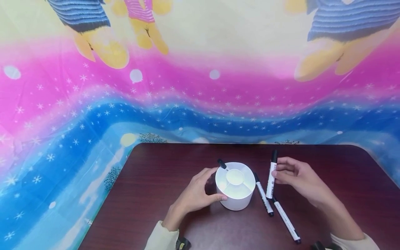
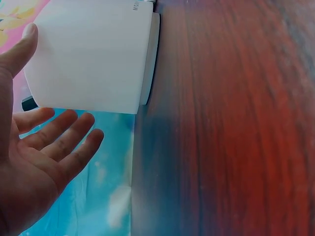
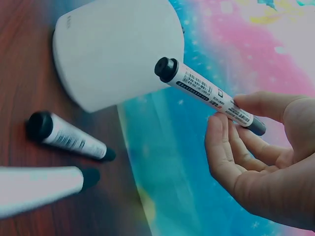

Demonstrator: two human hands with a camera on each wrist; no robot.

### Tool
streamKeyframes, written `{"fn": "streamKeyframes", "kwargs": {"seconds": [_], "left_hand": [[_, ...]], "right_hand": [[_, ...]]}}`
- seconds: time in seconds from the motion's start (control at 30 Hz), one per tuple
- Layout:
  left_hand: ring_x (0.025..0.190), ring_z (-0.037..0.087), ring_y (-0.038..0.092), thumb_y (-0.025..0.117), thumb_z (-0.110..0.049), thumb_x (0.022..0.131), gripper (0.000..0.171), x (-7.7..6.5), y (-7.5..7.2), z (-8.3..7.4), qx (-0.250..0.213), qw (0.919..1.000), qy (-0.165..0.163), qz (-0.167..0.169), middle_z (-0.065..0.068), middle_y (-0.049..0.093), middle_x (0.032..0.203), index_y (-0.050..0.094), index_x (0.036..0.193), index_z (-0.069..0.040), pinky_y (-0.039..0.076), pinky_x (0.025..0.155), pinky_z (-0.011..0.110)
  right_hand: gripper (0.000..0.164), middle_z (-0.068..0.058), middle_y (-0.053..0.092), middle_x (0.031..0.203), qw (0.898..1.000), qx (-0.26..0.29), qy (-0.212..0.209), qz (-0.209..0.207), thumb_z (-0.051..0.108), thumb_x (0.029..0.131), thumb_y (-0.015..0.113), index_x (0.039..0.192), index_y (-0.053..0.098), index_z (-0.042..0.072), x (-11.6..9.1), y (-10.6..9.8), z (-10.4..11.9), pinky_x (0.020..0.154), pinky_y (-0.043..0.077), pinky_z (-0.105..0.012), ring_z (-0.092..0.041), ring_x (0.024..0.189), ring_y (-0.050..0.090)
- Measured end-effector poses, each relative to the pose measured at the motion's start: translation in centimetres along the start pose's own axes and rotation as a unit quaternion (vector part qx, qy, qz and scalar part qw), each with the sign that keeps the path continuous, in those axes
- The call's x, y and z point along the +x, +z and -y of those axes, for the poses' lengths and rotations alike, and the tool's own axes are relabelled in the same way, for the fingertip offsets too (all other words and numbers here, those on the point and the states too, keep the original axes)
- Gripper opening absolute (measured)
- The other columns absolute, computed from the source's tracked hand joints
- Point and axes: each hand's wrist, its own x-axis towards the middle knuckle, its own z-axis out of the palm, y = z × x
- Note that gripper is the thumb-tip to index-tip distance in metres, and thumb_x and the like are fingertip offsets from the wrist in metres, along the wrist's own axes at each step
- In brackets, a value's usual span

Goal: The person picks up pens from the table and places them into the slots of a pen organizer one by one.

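A white round pen holder (image 1: 236, 203) with divided compartments stands upright on the table. One black-capped marker (image 1: 222, 164) leans in its back left compartment, most of it hidden. My left hand (image 1: 200, 191) holds the holder from its left side, thumb at the front and index finger near the back rim. To the right, my right hand (image 1: 301, 178) pinches a white marker (image 1: 271, 180) between thumb and fingers, black cap up, above the tabletop. Two more white markers lie on the table: one (image 1: 264, 198) close beside the holder, the other (image 1: 285, 219) nearer the front.
The dark red-brown wooden table (image 1: 162, 173) has rounded back corners. Behind it hangs a colourful cloth (image 1: 187, 86) with snowflakes and cartoon figures, which reaches down to the table's back and left edges.
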Motion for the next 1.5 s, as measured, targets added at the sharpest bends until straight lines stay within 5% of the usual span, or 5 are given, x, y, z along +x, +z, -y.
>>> {"fn": "streamKeyframes", "kwargs": {"seconds": [0.1,0.77,1.17,1.5], "left_hand": [[0.121,0.012,0.064,0.091,-0.053,0.082,0.091,-0.1,0.0,0.0,0.000,1.0000,-0.003,0.000,-0.008,0.064,0.142,0.050,0.159,-0.027,0.058,0.104,0.036],[0.120,0.013,0.065,0.092,-0.051,0.083,0.092,0.2,-0.1,0.0,-0.004,1.0000,-0.001,0.005,-0.006,0.064,0.141,0.050,0.160,-0.025,0.059,0.104,0.034],[0.121,0.012,0.065,0.091,-0.053,0.083,0.092,0.2,0.0,0.0,-0.005,1.0000,-0.004,0.007,-0.006,0.064,0.141,0.050,0.160,-0.026,0.059,0.105,0.034],[0.122,0.013,0.066,0.092,-0.052,0.083,0.091,0.1,0.0,0.0,-0.010,0.9999,-0.004,0.004,-0.007,0.064,0.142,0.050,0.160,-0.026,0.059,0.105,0.033]], "right_hand": [[0.049,0.005,0.073,0.112,1.000,0.014,-0.012,-0.010,0.008,0.104,0.070,0.143,0.048,-0.012,0.3,0.4,0.6,0.086,0.066,-0.028,-0.008,0.098,0.077],[0.029,0.005,0.075,0.105,0.992,0.104,-0.063,-0.046,0.001,0.101,0.072,0.127,0.061,0.006,1.4,2.2,2.5,0.082,0.065,-0.025,-0.009,0.092,0.078],[0.032,0.009,0.075,0.102,0.996,0.067,-0.034,-0.053,0.006,0.103,0.071,0.130,0.057,-0.006,2.2,3.1,1.9,0.081,0.066,-0.028,-0.008,0.090,0.077],[0.030,0.012,0.076,0.101,0.997,0.040,-0.036,-0.056,0.010,0.104,0.071,0.129,0.061,-0.004,2.5,3.4,1.4,0.079,0.066,-0.028,-0.008,0.089,0.078]]}}
